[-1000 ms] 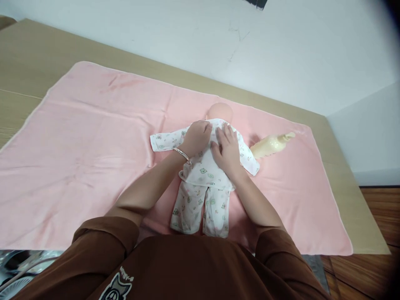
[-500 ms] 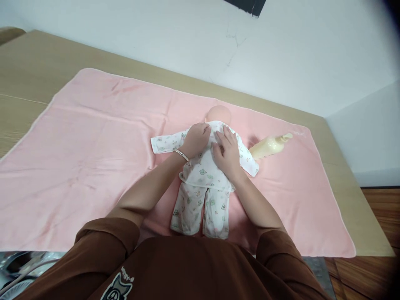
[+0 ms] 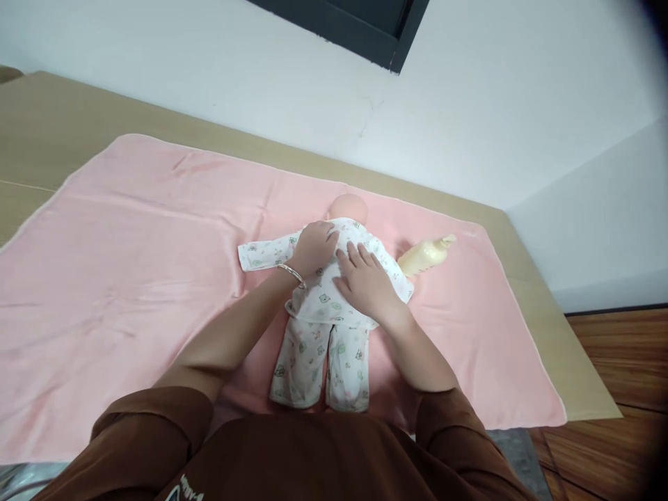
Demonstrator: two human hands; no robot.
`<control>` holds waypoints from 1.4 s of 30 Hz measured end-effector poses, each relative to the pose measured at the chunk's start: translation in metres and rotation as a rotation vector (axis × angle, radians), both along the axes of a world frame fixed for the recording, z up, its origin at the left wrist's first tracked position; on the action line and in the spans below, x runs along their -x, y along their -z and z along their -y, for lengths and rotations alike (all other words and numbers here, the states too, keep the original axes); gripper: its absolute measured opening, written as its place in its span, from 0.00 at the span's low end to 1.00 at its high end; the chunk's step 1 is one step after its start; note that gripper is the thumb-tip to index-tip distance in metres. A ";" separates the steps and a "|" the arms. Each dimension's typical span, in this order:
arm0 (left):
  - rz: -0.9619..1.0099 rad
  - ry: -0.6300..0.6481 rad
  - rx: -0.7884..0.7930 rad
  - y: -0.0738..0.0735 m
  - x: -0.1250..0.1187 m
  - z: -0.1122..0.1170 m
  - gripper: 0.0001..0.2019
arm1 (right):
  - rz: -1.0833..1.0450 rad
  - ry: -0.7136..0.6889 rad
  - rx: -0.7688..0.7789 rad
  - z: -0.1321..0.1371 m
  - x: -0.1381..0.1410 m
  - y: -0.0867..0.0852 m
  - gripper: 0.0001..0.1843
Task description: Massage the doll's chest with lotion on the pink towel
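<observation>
A doll (image 3: 348, 207) with a bald round head lies stretched out on a pink blanket (image 3: 156, 229); its face is not visible. It wears a white printed long-sleeved top (image 3: 326, 303) and matching trousers (image 3: 347, 369). My left hand (image 3: 316, 249), with a bangle at the wrist, rests on the upper left of the top, fingers loosely bent and partly hidden. Lower and to the right, my right hand (image 3: 368, 282) lies flat on the top with its fingers apart. Neither hand grips anything that I can see.
A pale yellow bottle (image 3: 425, 256) lies on its side on the blanket, close to the doll's right-hand sleeve. Under the blanket is a wooden table (image 3: 563, 348), with a white wall (image 3: 459, 125) behind it. A dark frame (image 3: 365, 42) is on the wall.
My right hand has slid down and inward on the top, from near the shoulder towards the middle. My left hand stays about where it was. The whole view has shifted slightly.
</observation>
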State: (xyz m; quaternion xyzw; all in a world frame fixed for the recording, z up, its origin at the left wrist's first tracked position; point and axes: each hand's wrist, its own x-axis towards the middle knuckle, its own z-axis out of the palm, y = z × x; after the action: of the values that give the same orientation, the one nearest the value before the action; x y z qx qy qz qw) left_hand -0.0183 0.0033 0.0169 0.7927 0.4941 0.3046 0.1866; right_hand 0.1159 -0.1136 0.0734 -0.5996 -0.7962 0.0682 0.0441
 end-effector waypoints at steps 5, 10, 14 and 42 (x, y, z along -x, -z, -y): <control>-0.108 -0.073 -0.088 -0.002 -0.012 0.023 0.21 | -0.052 -0.177 0.199 0.025 -0.041 -0.042 0.33; -0.168 -0.075 -0.094 -0.008 -0.025 0.058 0.27 | -0.123 -0.031 0.146 0.041 -0.083 -0.077 0.34; -0.142 0.066 -0.070 -0.020 -0.033 0.084 0.27 | -0.105 0.233 0.058 0.051 -0.117 -0.087 0.36; 1.297 0.247 1.541 -0.082 -0.126 0.054 0.30 | 0.102 0.497 -0.250 0.002 -0.129 -0.055 0.23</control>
State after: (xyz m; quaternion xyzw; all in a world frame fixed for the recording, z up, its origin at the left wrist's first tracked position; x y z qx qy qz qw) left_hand 0.1079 -0.0507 0.0985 0.1840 0.2739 0.2531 0.9094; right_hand 0.2448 -0.1161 0.1280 -0.7690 -0.6282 -0.0735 0.0929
